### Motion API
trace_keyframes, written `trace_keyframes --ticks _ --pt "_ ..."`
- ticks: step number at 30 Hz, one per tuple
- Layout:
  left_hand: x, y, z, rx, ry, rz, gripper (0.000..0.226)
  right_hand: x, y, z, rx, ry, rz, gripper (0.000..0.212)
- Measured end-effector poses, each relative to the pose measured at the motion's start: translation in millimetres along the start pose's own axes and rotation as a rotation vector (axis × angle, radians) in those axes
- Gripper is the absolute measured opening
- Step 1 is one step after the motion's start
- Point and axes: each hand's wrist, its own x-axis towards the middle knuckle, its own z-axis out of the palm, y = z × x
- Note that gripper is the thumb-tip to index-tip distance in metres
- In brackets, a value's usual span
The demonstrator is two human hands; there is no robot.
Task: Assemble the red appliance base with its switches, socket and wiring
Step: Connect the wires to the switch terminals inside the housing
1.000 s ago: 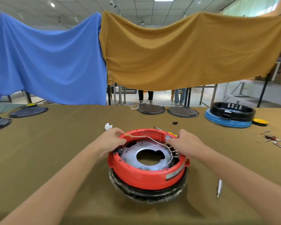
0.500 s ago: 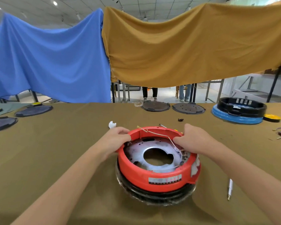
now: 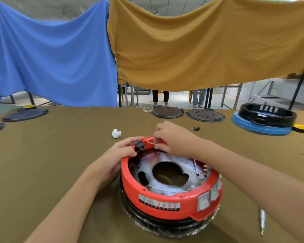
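The red appliance base (image 3: 165, 201) lies open side up on a black plastic-wrapped ring, with a silver metal plate (image 3: 147, 165) inside and white rocker switches (image 3: 208, 197) on its front right wall. A black socket part (image 3: 139, 146) with metal pins sits at the far left rim. My left hand (image 3: 119, 153) grips the rim there, fingers beside that part. My right hand (image 3: 172, 138) pinches the end of a thin wire (image 3: 150, 142) just right of it. More wires (image 3: 197, 170) run along the inside right.
A white plastic piece (image 3: 116, 133) lies behind the base. A metal screwdriver bit (image 3: 262, 221) rests at the right front. Two dark round plates (image 3: 167, 112), a blue and black base (image 3: 263, 120), a small black part (image 3: 197, 128) and a yellow cap (image 3: 303, 128) sit farther back.
The base has turned so its label and switches face front right. My right hand moved from the right rim to the far rim and now pinches a wire end near the black part.
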Motion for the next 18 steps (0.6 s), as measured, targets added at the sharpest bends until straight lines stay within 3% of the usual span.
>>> trace_keyframes --ticks 4,8,13,18 --pt "7.2 0.8 -8.3 -0.003 0.074 0.088 0.049 2.4 2.9 -2.5 0.316 0.14 0.045 0.006" --pt "13.5 5.3 -9.8 -0.07 0.149 0.141 0.045 7.2 4.8 -19.7 0.624 0.177 0.149 0.019" --pt "14.7 3.2 -5.9 -0.128 0.203 0.169 0.036 8.8 -3.4 -21.3 0.637 0.215 0.094 0.027" --pt "15.8 3.1 -3.0 -0.108 0.197 0.187 0.037 3.5 -7.0 -3.3 0.701 0.242 0.102 0.013"
